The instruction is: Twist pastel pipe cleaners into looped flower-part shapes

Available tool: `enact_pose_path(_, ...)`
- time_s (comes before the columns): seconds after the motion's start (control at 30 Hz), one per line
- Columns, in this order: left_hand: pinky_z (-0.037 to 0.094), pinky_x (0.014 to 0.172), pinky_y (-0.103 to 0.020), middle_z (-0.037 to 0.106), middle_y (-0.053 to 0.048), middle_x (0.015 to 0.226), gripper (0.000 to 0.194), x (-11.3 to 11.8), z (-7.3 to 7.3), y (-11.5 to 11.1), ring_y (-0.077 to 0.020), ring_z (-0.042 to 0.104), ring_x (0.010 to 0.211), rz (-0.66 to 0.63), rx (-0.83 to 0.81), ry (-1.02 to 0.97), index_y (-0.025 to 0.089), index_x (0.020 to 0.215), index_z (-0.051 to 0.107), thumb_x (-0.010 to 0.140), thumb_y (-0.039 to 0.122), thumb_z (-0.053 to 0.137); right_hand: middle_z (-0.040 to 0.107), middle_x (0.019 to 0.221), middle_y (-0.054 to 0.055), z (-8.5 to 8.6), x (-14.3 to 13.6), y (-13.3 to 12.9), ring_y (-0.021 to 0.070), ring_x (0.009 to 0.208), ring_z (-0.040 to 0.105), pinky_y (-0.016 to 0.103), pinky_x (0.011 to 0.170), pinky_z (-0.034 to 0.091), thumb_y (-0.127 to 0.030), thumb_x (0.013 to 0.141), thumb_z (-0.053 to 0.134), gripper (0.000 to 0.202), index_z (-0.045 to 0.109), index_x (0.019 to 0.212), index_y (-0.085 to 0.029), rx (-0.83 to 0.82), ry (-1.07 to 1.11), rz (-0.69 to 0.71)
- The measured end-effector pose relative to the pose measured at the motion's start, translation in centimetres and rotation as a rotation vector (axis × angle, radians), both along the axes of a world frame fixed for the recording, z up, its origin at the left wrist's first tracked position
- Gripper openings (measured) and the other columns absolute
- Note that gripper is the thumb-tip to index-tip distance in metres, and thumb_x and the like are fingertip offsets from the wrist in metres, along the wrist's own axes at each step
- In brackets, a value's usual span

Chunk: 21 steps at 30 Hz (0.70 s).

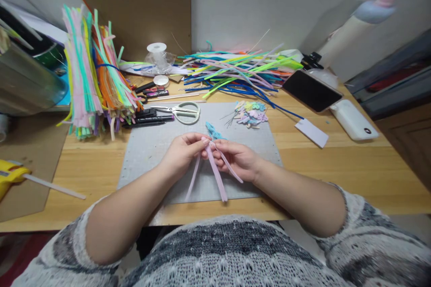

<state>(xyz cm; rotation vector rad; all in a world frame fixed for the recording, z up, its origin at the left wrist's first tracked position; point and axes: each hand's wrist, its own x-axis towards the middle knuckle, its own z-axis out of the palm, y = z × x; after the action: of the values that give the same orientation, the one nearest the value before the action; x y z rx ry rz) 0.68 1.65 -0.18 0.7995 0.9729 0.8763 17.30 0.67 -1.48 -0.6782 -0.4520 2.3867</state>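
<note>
Sweater (235,251), knitted, grey and white, nearest the camera, sleeves ending near the elbows. Table (336,161), pale wood, its front edge just beyond the sweater. Yellow tool (11,172), partly outside the view at left, a translucent stick (55,186) projecting from it over a brown board (30,202).

Pale pink stems (216,175), fuzzy, three strands fanning toward the sweater, their upper ends between both hands above the mat. Left hand (185,152), thumb and forefinger pinching the stems near the top. Right hand (239,157), fingers curled, thumb and fingertips gripping the same stems at the joint. Cutting mat (143,150), grey, beneath both hands. Light-blue piece (212,129), fuzzy, just beyond the fingertips; contact with them cannot be told.

White tag (311,133), flat, right of the mat. White device (355,119), beside a dark-screened phone (313,91). Pastel pieces with thin wires (252,114), clustered at the mat's far right. Scissors (187,113), pale green handles, lying at its far left, near black markers (153,119). Two bundles of multicoloured stems (84,80), standing at left. Loose stems (242,69), heaped at the back. White spool (156,48), upright, left of the heap
</note>
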Motion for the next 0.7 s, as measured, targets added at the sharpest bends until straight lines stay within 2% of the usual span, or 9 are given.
enact_pose_path(0.23, 0.045, 0.054, -0.020, 0.066, -0.001, 0.062, 0.021, 0.12, 0.25, -0.15, -0.0053, 0.053, 0.049, 0.027, -0.028, -0.070, 0.011, 0.076, 0.067, 0.063, 0.024, 0.077, 0.066, 0.082, 0.004, -0.16, -0.23, -0.28, 0.0063, 0.057, 0.054, 0.013, 0.044, 0.042, -0.024, 0.076, 0.069, 0.015, 0.064, 0.087, -0.014, 0.091, -0.027, -0.025)
enact_pose_path(0.7, 0.046, 0.050, -0.018, 0.065, -0.001, 0.058, 0.021, 0.62, 0.36, -0.64, -0.0059, 0.054, 0.046, 0.030, -0.043, -0.203, 0.011, 0.075, 0.068, 0.063, 0.024, 0.078, 0.070, 0.077, 0.002, -0.50, -0.58, -0.76, 0.0070, 0.067, 0.062, 0.014, 0.054, 0.044, -0.024, 0.070, 0.077, 0.019, 0.067, 0.081, -0.014, 0.179, -0.043, -0.100)
